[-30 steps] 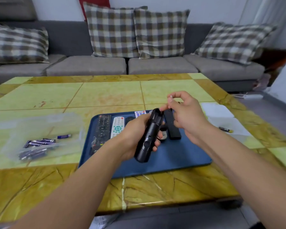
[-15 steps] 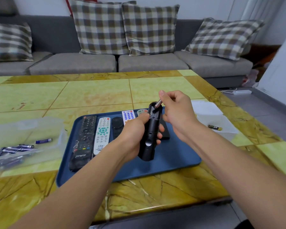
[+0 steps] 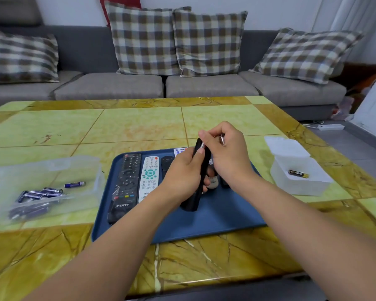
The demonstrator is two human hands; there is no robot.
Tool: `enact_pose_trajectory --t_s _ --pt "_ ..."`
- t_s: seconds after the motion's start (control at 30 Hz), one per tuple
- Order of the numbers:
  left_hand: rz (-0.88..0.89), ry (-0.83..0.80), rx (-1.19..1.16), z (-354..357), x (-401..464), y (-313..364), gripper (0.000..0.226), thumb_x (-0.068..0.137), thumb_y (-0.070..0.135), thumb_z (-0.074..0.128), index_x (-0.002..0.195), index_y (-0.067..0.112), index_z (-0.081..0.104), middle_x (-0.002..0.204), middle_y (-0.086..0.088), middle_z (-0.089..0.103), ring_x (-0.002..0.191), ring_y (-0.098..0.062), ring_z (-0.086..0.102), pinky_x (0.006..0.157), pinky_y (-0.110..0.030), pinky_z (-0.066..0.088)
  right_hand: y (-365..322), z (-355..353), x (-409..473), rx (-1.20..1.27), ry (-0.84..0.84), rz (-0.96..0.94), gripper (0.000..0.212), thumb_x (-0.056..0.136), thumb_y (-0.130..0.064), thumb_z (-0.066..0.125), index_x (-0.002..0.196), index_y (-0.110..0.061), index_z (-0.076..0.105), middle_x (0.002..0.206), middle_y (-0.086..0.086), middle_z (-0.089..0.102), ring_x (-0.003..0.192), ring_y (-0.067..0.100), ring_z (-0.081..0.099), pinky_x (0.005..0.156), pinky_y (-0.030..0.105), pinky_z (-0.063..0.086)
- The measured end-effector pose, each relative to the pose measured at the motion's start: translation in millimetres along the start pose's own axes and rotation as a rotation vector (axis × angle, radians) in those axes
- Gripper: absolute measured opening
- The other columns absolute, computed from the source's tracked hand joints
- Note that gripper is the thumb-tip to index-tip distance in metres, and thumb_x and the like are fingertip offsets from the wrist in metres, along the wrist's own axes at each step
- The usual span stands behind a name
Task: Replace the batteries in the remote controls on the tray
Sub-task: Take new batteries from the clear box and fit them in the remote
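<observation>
My left hand [image 3: 183, 174] grips a black remote [image 3: 194, 198] upright above the blue tray [image 3: 221, 222], its back facing me. My right hand [image 3: 228, 153] is closed over the remote's top end, and a battery [image 3: 221, 139] shows between its fingers; a second metal tip shows at the remote's top by my thumb. On the tray's left lie a black THTF remote [image 3: 126, 185], a white remote [image 3: 149, 178] and a dark round-topped remote [image 3: 166, 162]. More remotes sit behind my hands, mostly hidden.
A clear plastic box [image 3: 41, 183] at the left holds several blue batteries [image 3: 41, 193]. A white open box [image 3: 300, 170] at the right holds one black-and-gold battery [image 3: 298, 173]. The tray sits on a yellow-green stone table [image 3: 139, 127]; a grey sofa with checked cushions stands behind.
My right hand has closed further over the remote's top, and the battery now lies inside its fingers. The view has shifted slightly.
</observation>
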State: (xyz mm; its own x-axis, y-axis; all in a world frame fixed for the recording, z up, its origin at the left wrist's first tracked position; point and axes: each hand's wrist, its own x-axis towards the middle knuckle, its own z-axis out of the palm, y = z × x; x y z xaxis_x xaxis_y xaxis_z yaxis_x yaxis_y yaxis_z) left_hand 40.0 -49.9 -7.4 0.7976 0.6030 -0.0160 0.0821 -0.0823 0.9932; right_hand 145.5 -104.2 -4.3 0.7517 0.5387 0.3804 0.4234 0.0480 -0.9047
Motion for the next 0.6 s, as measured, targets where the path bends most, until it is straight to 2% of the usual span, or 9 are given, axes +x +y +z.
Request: enact_pose_trajectory --t_s 0.07,0.13,0.2,0.27,0.37,0.43,0.5,0.57,0.6 --pt "0.025 0.027 0.024 -1.5 0.2 0.7 0.037 0.109 0.034 0.035 0.104 0.003 0.055 0.067 -0.005 0.060 0.048 -0.011 0.054 0.052 -0.028 0.051 -0.4 4.6 -4.7 -0.082 0.035 -0.100 0.022 0.092 -0.024 0.069 0.082 -0.008 0.058 0.061 -0.009 0.053 0.049 0.003 0.046 0.050 0.017 0.039" --pt "0.048 0.038 0.041 -2.5 -0.5 0.9 0.037 0.109 0.034 0.035 0.103 0.004 0.056 0.065 -0.006 0.058 0.047 -0.011 0.053 0.050 -0.024 0.049 -2.1 6.8 -8.5 -0.132 0.044 -0.173 0.020 0.094 -0.022 0.067 0.082 -0.006 0.060 0.052 -0.011 0.049 0.043 0.004 0.045 0.045 0.016 0.037" --pt "0.053 0.047 0.024 -3.7 -0.4 1.4 0.036 0.109 0.034 0.035 0.101 0.004 0.055 0.064 -0.005 0.058 0.047 -0.011 0.052 0.048 -0.022 0.048 -0.2 5.2 -9.0 -0.259 0.029 -0.320 0.019 0.097 -0.023 0.062 0.084 -0.009 0.063 0.055 -0.013 0.054 0.045 0.007 0.050 0.046 0.026 0.044" --pt "0.057 0.063 0.008 -7.2 2.3 0.1 0.033 0.109 0.032 0.036 0.101 0.005 0.052 0.068 -0.005 0.060 0.049 -0.012 0.053 0.049 -0.025 0.048 6.5 1.2 -8.1 -0.450 -0.003 -0.482 0.021 0.100 -0.027 0.056 0.089 -0.012 0.067 0.067 -0.007 0.061 0.059 0.014 0.056 0.057 0.037 0.049" --pt "0.055 0.074 0.056 -16.4 6.7 -3.8 0.028 0.108 0.032 0.037 0.102 0.008 0.051 0.074 -0.009 0.063 0.053 -0.015 0.055 0.050 -0.030 0.050 11.6 -2.5 -9.0 -0.630 -0.098 -0.574 0.027 0.101 -0.031 0.050 0.102 -0.013 0.070 0.072 0.000 0.063 0.065 0.018 0.058 0.060 0.040 0.051" --pt "0.066 0.039 0.119 -20.4 9.1 -4.8 0.025 0.108 0.031 0.036 0.103 0.011 0.051 0.074 -0.008 0.063 0.054 -0.017 0.055 0.050 -0.031 0.050 10.0 -2.4 -6.5 -0.471 -0.100 -0.430 0.023 0.099 -0.033 0.057 0.110 -0.017 0.070 0.073 -0.005 0.064 0.065 0.009 0.058 0.063 0.031 0.051" --pt "0.084 -0.025 0.132 -23.0 10.3 -2.7 0.023 0.109 0.029 0.037 0.107 0.012 0.051 0.073 -0.007 0.063 0.056 -0.018 0.055 0.050 -0.032 0.050 3.6 -5.9 2.6 -0.090 -0.056 -0.026 0.026 0.094 -0.039 0.065 0.111 -0.020 0.067 0.070 -0.009 0.055 0.059 0.004 0.049 0.055 0.022 0.042" --pt "0.070 -0.113 0.082 -22.9 9.7 0.2 0.024 0.109 0.028 0.037 0.113 0.009 0.052 0.073 -0.008 0.063 0.057 -0.018 0.054 0.050 -0.031 0.049 -1.7 -17.0 9.0 0.286 -0.219 0.380 0.023 0.093 -0.040 0.065 0.089 -0.018 0.064 0.058 -0.009 0.035 0.046 0.006 0.028 0.041 0.019 0.025" --pt "0.050 -0.150 0.049 -21.5 8.2 1.1 0.026 0.109 0.029 0.037 0.116 0.009 0.052 0.074 -0.008 0.063 0.057 -0.018 0.055 0.050 -0.031 0.050 -2.5 -22.4 9.0 0.346 -0.336 0.469 0.024 0.095 -0.038 0.064 0.081 -0.019 0.061 0.054 -0.008 0.025 0.044 0.006 0.019 0.037 0.019 0.018"
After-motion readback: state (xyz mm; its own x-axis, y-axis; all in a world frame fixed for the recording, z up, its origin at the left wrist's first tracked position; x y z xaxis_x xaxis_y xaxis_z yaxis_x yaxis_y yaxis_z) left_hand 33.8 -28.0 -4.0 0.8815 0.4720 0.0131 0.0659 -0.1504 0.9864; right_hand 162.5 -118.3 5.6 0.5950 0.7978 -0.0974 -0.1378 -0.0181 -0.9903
